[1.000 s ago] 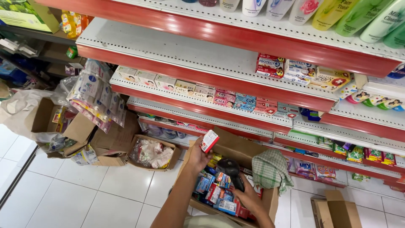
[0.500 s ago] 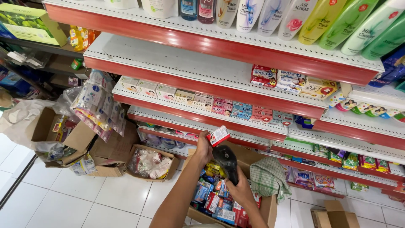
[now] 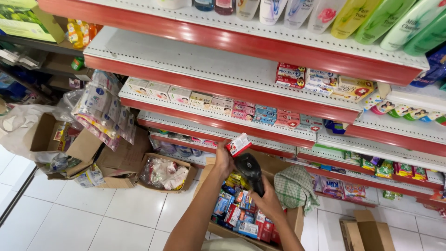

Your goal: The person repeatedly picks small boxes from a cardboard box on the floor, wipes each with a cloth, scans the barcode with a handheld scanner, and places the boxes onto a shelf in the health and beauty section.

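Both hands sit higher against the shelves than a second ago, when the right hand was low in the carton; since half a second ago they have barely shifted. Left hand (image 3: 224,160) holds a small red-and-white box (image 3: 238,144) up in front of the lower shelf edge, fingers pinched closed around its lower end, box tilted with one corner up. Right hand (image 3: 268,199) is wrapped shut round the grip of a black scanner (image 3: 250,171); a second ago that hand showed no scanner clearly, half a second ago it was already raised. Scanner head sits just below and right of the box, close to it; touching or not, cannot tell. Below the hands, an open carton (image 3: 218,228) full of small boxed goods, red and blue, unchanged. Checked cloth (image 3: 294,187) hangs over the carton's right side, same place as before. Red-edged shelves (image 3: 241,42) hold rows of small boxes on the middle tiers and bottles along the top; framing has dropped slightly, so less of the bottles shows now. Left of the hands, on the tiled floor, a low carton (image 3: 190,174) with bagged goods and more open cartons (image 3: 79,148) behind it, with sachet strips (image 3: 100,109) hanging above them. None of these have moved.
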